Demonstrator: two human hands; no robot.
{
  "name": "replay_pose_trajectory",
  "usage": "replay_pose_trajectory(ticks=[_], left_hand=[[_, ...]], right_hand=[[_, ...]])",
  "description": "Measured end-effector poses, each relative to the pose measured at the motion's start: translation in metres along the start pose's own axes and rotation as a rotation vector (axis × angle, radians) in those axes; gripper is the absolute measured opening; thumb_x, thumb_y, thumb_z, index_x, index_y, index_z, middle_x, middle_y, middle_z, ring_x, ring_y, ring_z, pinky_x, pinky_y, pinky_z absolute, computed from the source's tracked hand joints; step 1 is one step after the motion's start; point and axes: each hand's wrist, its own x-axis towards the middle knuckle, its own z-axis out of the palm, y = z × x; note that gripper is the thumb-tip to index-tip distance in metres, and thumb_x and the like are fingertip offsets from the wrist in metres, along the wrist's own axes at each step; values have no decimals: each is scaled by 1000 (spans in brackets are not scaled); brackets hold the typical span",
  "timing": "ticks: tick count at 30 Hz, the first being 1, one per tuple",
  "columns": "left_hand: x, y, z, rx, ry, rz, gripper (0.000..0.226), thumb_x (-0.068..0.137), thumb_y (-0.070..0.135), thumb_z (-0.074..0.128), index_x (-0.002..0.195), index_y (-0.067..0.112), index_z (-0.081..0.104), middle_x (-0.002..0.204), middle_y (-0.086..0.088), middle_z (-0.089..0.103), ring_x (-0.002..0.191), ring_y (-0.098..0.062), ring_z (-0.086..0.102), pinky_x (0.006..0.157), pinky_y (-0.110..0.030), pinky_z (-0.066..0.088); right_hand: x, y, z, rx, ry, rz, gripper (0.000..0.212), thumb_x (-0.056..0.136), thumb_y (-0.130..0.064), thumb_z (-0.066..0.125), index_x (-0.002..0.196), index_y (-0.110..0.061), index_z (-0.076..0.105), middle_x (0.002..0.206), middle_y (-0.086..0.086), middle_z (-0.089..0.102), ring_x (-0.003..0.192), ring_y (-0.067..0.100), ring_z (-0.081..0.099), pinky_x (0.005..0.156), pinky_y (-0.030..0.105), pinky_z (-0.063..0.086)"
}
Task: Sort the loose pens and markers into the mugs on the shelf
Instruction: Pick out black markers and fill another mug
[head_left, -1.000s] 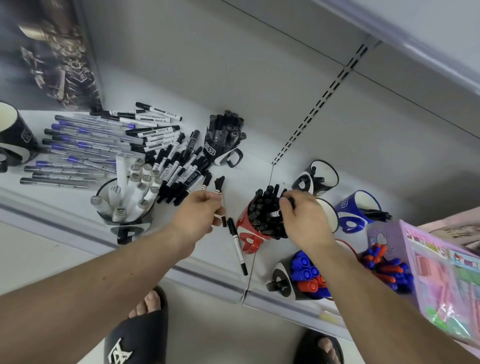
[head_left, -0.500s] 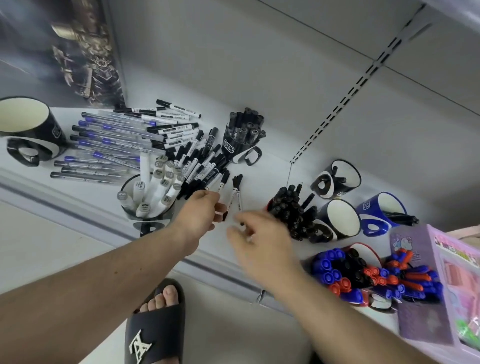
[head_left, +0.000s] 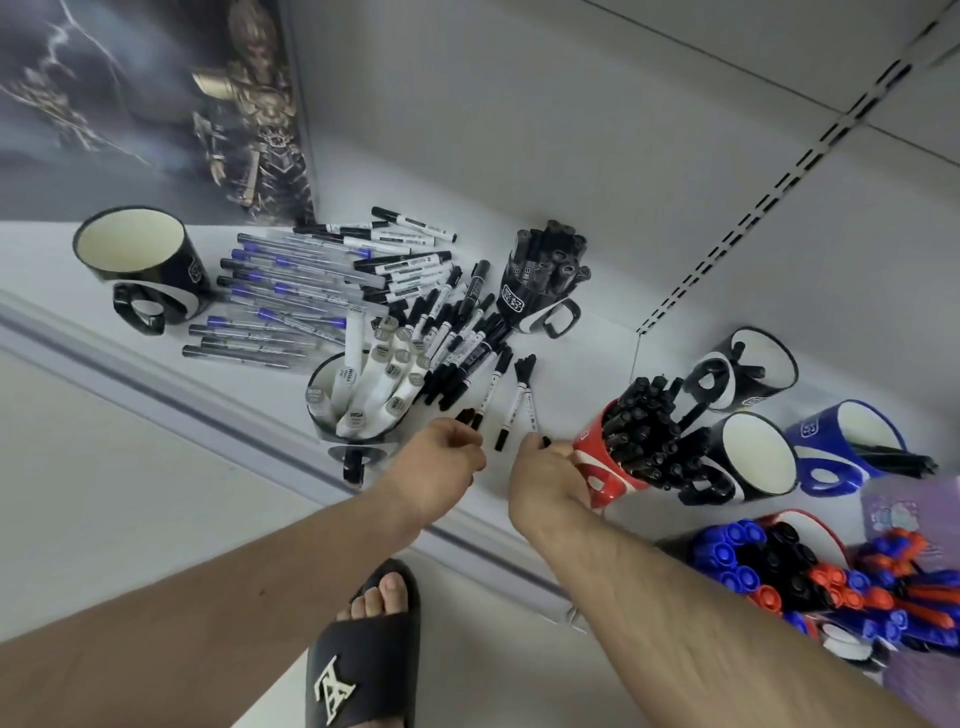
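white shelf (head_left: 561, 364) holds loose markers (head_left: 467, 338) beside a red mug (head_left: 597, 462). left hand (head_left: 441, 467) fingers pinch marker ends; right hand (head_left: 545, 478) fingers curl on one tip. they look light, stiff, slick; grip mid-barrel.

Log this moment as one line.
left hand: pinches black pen | right hand: pinches second pen | red mug: nearly full

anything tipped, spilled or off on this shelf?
Nothing looks spilled or broken. The red mug is crammed with black markers that splay over its rim, while the black mug at far left stands empty beside the loose pens.
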Motion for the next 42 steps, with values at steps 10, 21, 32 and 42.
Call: replay_pose_trajectory(ticks=[10,21,32,42], left_hand=[[29,-12,6,927,65,250,40,87,7,46,126,14,49,124,-7,54,109,-26,54,82,-29,43],[43,-16,11,1558,91,218,58,80,9,62,128,4,29,126,-24,33,105,-31,45,91,-38,50],[57,-10,16,1568,103,193,41,91,10,48,128,-2,37,120,-21,53,107,-30,55,89,-35,45],[13,34,28,-497,-243,-171,40,101,46,37,99,14,60,76,-1,55,57,-15,44,48,-24,34]], right_hand=[[6,-7,-51,301,181,-52,40,89,-18,53,123,-6,36,115,16,60,107,38,57,74,39,46],[74,-47,-43,630,89,179,67,94,-35,57,141,-1,24,134,18,52,116,35,57,87,38,50],[34,-19,-43,1087,-7,205,27,72,-4,51,99,1,52,66,14,57,49,28,57,51,44,52],[-47,4,-80,1772,77,185,22,97,-31,58,88,-12,52,68,4,52,58,18,51,54,27,43]])
